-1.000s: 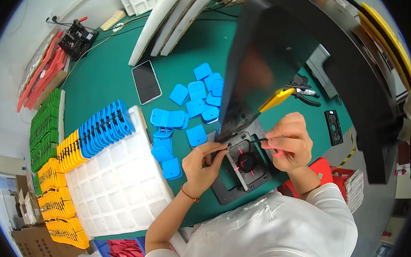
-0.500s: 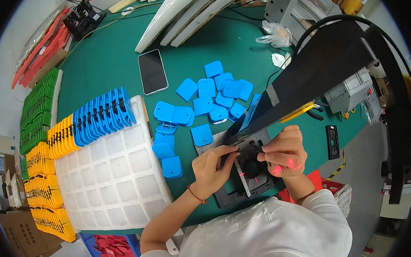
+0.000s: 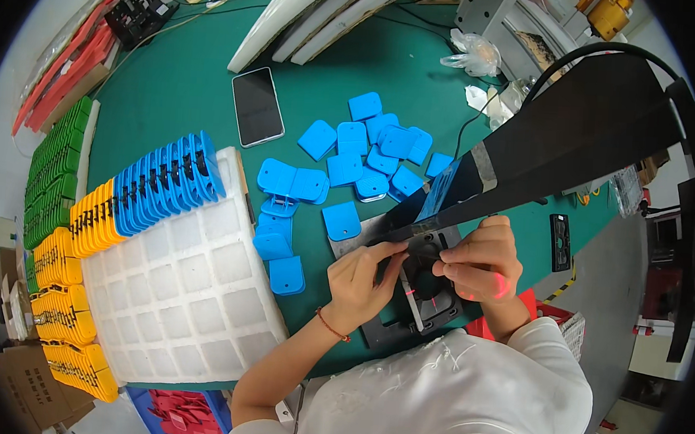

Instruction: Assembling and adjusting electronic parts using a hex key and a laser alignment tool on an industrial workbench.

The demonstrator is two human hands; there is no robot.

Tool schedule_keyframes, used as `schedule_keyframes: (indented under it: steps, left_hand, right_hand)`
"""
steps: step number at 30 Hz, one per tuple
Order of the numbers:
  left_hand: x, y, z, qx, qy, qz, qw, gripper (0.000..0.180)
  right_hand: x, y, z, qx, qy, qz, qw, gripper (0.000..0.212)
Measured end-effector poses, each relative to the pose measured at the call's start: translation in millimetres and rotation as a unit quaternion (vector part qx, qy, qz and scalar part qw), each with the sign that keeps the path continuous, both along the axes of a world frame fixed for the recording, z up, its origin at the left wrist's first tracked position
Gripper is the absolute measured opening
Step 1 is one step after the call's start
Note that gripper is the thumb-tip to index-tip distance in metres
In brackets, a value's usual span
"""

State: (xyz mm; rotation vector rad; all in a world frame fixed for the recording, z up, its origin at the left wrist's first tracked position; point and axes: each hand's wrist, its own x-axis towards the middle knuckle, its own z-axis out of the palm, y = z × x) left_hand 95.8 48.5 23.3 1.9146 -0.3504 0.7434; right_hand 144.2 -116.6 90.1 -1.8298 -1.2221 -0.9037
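Observation:
Over a black fixture point(image 3: 384, 332) at the table's near edge, my two hands are close together. My left hand point(image 3: 357, 287) pinches with thumb and forefinger at the fixture's left side; what is between the fingertips is too small and dark to name. My right hand point(image 3: 484, 263) is also closed in a pinch, its fingertips over the fixture's right side, their contents hidden. Between and below them show a dark round part point(image 3: 429, 283) and a pale bar point(image 3: 411, 304). Red laser light falls on my right hand and the fixture.
A black machine arm point(image 3: 560, 126) slants over the fixture. Loose blue plates point(image 3: 341, 220) lie beyond my left hand, near a phone point(image 3: 259, 106). Farther left, a white gridded tray point(image 3: 192, 287) borders rows of blue clips point(image 3: 166, 182), yellow clips point(image 3: 63, 311) and green clips point(image 3: 51, 191).
The whole view has shifted slightly. My right hand's fingertips have come a little nearer my left hand's over the fixture; both hands keep their pinch.

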Motion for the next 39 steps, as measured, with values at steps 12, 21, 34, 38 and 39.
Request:
schedule_keyframes:
  steps: [12, 21, 34, 38, 39]
  left_hand:
    - [2.8, -1.4, -0.4, -0.023, -0.022, -0.003, 0.999, 0.031]
    - [-1.0, 8.8, -1.8, -0.017, -0.015, -0.002, 1.000, 0.029]
    - [-3.6, 8.7, -2.7, 0.008, -0.008, -0.038, 0.999, 0.023]
    - [-3.0, 8.9, -3.0, 0.003, -0.006, -0.036, 0.999, 0.024]
    - [-2.9, 9.3, -2.1, -0.003, -0.002, -0.037, 0.999, 0.023]
  right_hand:
    - [0.5, -1.0, -6.7, -0.015, 0.011, -0.011, 1.000, 0.021]
    - [1.5, -4.5, -7.4, 0.000, 0.001, -0.008, 1.000, 0.023]
    - [2.3, -6.7, -14.7, 0.036, 0.004, -0.033, 0.999, 0.028]
    - [3.4, -5.4, -16.3, 0.046, 0.002, -0.023, 0.999, 0.027]
    - [3.6, -5.3, -16.7, 0.050, 0.002, -0.020, 0.999, 0.027]
